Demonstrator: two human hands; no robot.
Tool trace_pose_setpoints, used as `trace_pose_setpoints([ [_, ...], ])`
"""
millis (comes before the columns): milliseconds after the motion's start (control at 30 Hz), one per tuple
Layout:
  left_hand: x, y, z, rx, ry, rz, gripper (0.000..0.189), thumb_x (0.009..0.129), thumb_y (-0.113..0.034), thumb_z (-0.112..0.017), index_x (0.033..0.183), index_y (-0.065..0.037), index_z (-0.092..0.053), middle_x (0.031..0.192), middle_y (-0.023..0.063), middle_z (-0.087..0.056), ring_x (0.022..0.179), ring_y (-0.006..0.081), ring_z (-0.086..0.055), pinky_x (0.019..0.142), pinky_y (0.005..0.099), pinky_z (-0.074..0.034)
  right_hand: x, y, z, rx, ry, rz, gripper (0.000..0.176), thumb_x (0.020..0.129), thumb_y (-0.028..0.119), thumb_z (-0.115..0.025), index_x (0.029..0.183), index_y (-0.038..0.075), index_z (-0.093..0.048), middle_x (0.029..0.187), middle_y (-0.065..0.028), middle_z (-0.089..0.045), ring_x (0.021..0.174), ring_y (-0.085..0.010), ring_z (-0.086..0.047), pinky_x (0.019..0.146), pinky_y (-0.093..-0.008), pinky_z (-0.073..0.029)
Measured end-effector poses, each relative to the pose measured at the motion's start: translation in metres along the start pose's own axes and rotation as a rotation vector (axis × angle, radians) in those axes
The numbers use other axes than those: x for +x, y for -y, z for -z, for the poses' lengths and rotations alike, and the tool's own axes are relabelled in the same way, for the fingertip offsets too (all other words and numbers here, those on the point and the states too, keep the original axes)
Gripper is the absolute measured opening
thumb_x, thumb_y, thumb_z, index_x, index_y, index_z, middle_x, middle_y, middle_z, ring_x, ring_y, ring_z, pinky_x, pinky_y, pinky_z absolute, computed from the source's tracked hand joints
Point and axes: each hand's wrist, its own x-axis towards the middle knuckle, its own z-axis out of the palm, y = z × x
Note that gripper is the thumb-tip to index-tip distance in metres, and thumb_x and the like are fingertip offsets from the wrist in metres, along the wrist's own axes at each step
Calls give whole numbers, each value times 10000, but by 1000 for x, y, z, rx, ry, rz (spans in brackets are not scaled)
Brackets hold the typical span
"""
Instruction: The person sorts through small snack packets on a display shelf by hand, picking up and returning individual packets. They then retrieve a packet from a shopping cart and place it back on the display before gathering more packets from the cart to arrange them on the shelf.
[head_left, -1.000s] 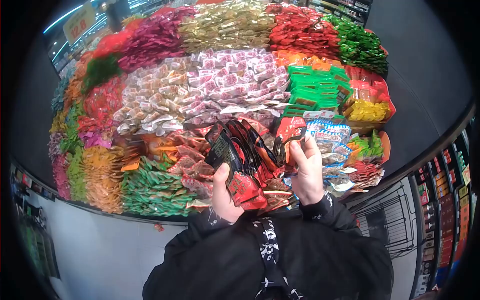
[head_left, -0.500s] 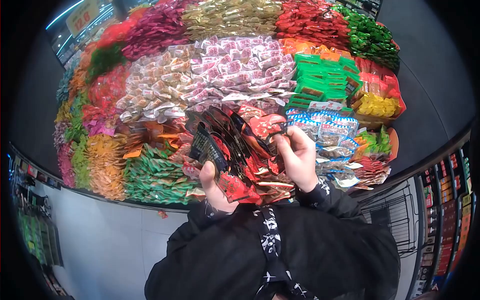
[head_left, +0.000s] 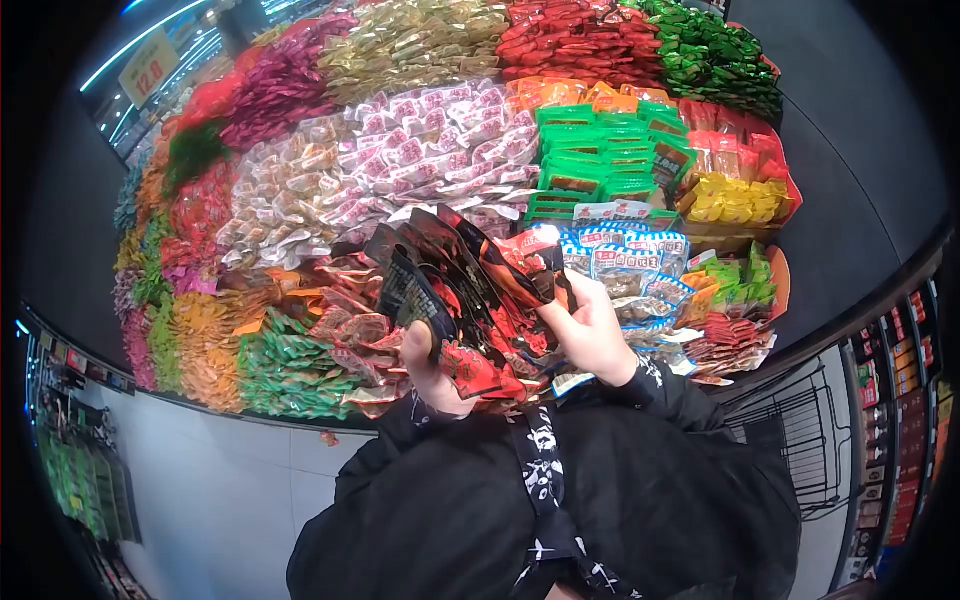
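A bunch of black and red snack packets (head_left: 470,300) is held between my two hands in front of my chest. My left hand (head_left: 435,370) grips the bunch from its lower left, thumb pressed on the front packets and the other fingers hidden behind. On the right side, my right hand (head_left: 592,335) is closed on the packets' edge, thumb bent inward. Below and behind the bunch lie red packets (head_left: 365,335) on the display. Just beyond my right hand are clear packets with blue-striped tops (head_left: 635,265).
A wide display is heaped with snack packets: green ones (head_left: 595,165), pink-and-white ones (head_left: 430,150), green-red ones (head_left: 290,365) and yellow ones (head_left: 735,200). A wire shopping cart (head_left: 800,430) stands at the right by shelves (head_left: 900,420). A price sign (head_left: 150,68) hangs at the upper left.
My right hand's fingers have shifted lower and closed more round the packets' right edge. The view has turned slightly, so the display appears further left, with more red packets visible beside my left hand.
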Motion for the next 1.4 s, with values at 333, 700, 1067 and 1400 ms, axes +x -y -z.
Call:
trace_pose_setpoints([
  [333,2,10,7,-9,115,248,671,801,-364,-587,1311,1,-349,1287,150,-454,1187,294,-449,1017,450,-341,32,17,47,-108,326,-138,268,876,101,-557,1119,-9,-534,1001,-31,-582,918,-82,-524,821,-263,-436],
  [700,13,18,19,248,5,235,553,775,-222,-575,1241,18,-397,1107,134,-556,998,241,-578,859,378,-487,54,9,57,49,162,-11,199,931,118,-505,1084,-6,-541,890,-52,-638,753,-53,-551,661,-239,-468],
  [1067,113,9,-25,767,301,361,489,743,-157,-650,1165,37,-497,1051,80,-604,933,132,-578,832,297,-468,153,46,132,-64,714,-481,163,845,98,-606,980,6,-612,874,27,-644,746,-27,-547,673,-210,-448],
  [1400,199,44,-24,313,66,323,304,890,-144,-502,1165,-13,-494,1043,115,-614,891,197,-631,767,338,-540,367,121,269,-1068,224,231,208,795,14,-594,1001,7,-614,881,-80,-675,805,-145,-629,737,-276,-491],
])
